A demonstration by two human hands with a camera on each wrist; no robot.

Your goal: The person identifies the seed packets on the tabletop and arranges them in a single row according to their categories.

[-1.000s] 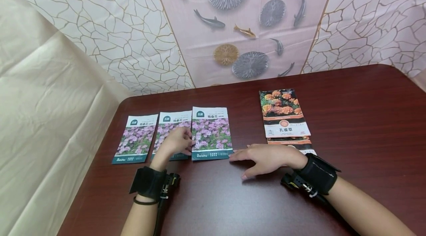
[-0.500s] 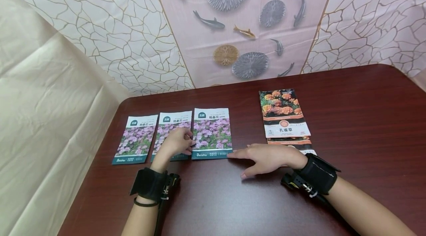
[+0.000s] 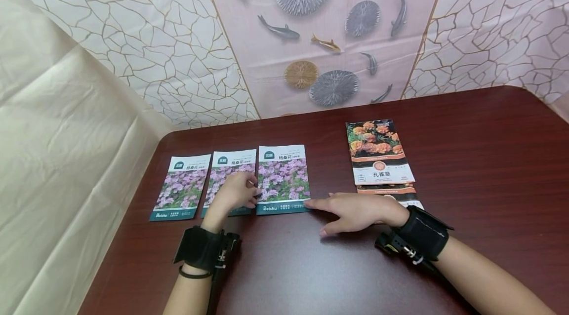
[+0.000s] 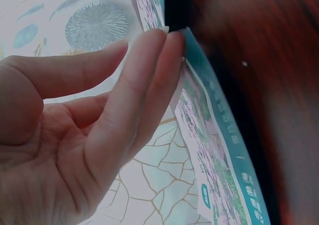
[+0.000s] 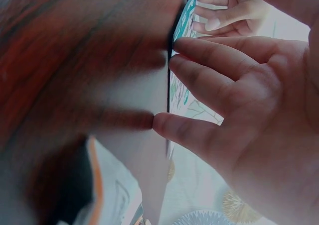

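Three seed packets with pink flowers lie in a row: the left packet (image 3: 180, 188), the middle packet (image 3: 220, 173) and the right packet (image 3: 283, 179). My left hand (image 3: 234, 191) lies over the middle packet, its fingertips at the right packet's left edge. In the left wrist view the thumb of that hand (image 4: 99, 115) stands apart from its straight fingers. My right hand (image 3: 360, 210) touches the right packet's lower right corner with its fingertips. Its fingers are spread and straight in the right wrist view, some resting on the table.
Two overlapping orange marigold packets lie beyond the right hand: the upper one (image 3: 378, 152) covers most of the lower one (image 3: 386, 190). The dark red table (image 3: 480, 167) meets a patterned cloth (image 3: 329, 58) at the back and a cream cloth (image 3: 66, 157) at left.
The right pink-flower packet has shifted slightly right and turned a little straighter, widening the gap to the middle packet. The right fingertips have moved slightly onto its corner. The left hand has hardly moved.
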